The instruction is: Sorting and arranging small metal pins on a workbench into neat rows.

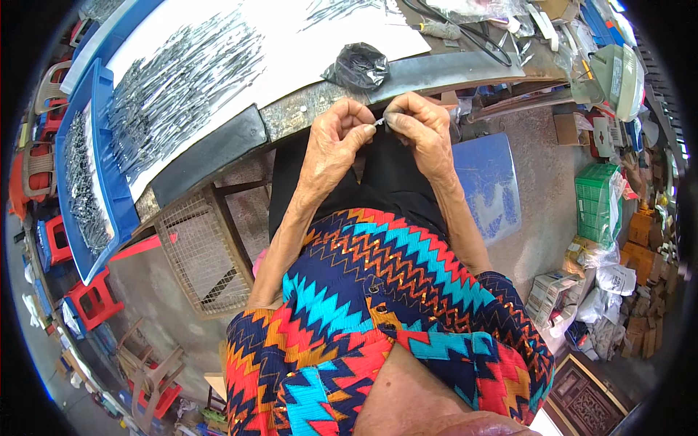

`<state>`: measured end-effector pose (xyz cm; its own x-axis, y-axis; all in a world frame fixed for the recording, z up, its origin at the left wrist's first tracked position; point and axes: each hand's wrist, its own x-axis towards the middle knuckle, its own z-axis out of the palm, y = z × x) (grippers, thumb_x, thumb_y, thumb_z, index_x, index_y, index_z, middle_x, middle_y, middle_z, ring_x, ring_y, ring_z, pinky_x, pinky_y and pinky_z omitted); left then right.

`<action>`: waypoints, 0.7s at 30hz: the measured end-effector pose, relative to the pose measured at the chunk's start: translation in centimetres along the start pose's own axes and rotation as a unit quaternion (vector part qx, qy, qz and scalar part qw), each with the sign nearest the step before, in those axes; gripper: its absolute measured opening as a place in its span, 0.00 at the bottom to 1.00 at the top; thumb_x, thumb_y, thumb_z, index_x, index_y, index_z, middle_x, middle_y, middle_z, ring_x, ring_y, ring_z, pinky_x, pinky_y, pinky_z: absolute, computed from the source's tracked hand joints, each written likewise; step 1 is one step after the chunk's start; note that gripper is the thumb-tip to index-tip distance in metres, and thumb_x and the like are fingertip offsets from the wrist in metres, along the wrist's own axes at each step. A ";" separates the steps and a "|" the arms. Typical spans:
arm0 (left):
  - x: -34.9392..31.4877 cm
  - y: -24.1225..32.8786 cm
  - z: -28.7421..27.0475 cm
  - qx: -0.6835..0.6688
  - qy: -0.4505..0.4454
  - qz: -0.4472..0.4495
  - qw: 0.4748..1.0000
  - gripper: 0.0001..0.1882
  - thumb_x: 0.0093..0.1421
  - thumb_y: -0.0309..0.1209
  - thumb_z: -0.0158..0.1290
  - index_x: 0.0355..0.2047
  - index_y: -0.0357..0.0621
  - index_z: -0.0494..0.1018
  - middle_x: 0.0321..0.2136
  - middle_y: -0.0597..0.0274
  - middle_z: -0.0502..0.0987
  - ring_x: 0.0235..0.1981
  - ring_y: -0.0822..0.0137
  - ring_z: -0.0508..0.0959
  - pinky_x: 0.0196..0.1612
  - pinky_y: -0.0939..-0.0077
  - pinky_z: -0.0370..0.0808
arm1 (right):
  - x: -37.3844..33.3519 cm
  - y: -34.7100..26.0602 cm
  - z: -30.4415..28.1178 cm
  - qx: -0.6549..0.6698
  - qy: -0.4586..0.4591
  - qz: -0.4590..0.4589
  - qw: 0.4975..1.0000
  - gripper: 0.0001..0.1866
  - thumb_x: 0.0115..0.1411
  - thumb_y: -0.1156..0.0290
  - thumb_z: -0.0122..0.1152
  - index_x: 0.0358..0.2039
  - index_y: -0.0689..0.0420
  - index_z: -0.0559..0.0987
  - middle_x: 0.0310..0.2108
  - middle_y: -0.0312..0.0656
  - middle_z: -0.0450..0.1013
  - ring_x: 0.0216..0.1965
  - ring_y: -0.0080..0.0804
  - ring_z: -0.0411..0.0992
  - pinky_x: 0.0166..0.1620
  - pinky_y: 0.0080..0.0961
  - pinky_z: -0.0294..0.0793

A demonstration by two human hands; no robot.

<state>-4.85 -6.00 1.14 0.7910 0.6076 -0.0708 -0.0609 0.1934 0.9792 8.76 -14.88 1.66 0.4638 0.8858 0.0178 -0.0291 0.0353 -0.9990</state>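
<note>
My left hand (pixel 340 141) and my right hand (pixel 422 131) meet just off the table's front edge, above my lap. Between their pinched fingertips is a tiny whitish piece (pixel 379 122), too small to name; both hands appear to grip it. Right beyond my fingers, a crumpled black plastic bag (pixel 359 67) sits on the table edge. To the left, many thin dark metal-looking strips (pixel 196 80) are spread over a white sheet (pixel 287 51). A blue tray (pixel 125 207) at the far left contains a heap of small dark pieces (pixel 81 182).
A black pad (pixel 211 156) covers part of the table edge. A blue stool (pixel 488 189) stands to my right, a woven-seat chair (pixel 200 251) to my left. Farther right are a green crate (pixel 598 203), cardboard boxes (pixel 640 247) and a greenish-grey machine (pixel 618 81). Red stools (pixel 98 298) stand at left.
</note>
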 end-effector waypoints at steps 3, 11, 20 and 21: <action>-0.1 -0.3 -0.3 -0.008 0.024 0.016 1.000 0.07 0.53 0.25 0.52 0.31 0.38 0.67 0.21 0.71 0.70 0.22 0.83 0.66 0.25 0.90 0.61 | 0.5 -0.3 0.1 0.003 -0.030 0.014 0.999 0.05 0.51 0.73 0.56 0.23 0.61 0.73 0.16 0.29 0.64 0.18 0.12 0.58 0.20 0.11 0.55; -0.7 1.5 -3.0 0.158 0.126 0.056 0.978 0.08 0.54 0.26 0.49 0.36 0.38 0.68 0.23 0.69 0.71 0.23 0.82 0.67 0.26 0.89 0.63 | 5.9 -0.6 0.6 -0.349 0.048 -0.213 0.911 0.06 0.49 0.75 0.54 0.28 0.62 0.75 0.25 0.47 0.71 0.23 0.37 0.70 0.28 0.31 0.68; -1.3 3.0 -8.2 0.408 0.233 0.150 0.870 0.07 0.53 0.22 0.49 0.33 0.37 0.71 0.27 0.57 0.75 0.28 0.69 0.74 0.33 0.78 0.70 | 7.4 -0.8 2.5 -0.650 0.001 -0.216 0.728 0.04 0.45 0.77 0.54 0.24 0.62 0.71 0.28 0.49 0.69 0.27 0.46 0.73 0.29 0.36 0.72; -1.1 2.9 -9.0 0.411 0.238 0.149 0.867 0.07 0.53 0.22 0.49 0.33 0.37 0.71 0.27 0.57 0.75 0.28 0.69 0.74 0.33 0.78 0.70 | 7.4 -1.1 2.8 -0.689 -0.008 -0.183 0.701 0.04 0.44 0.78 0.54 0.24 0.62 0.71 0.28 0.49 0.69 0.27 0.45 0.73 0.28 0.36 0.73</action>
<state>-11.32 0.82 2.35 0.4620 0.8232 0.3300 0.3901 -0.5228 0.7579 9.75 -7.06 2.97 0.2057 0.9397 0.2733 0.9778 -0.2088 -0.0182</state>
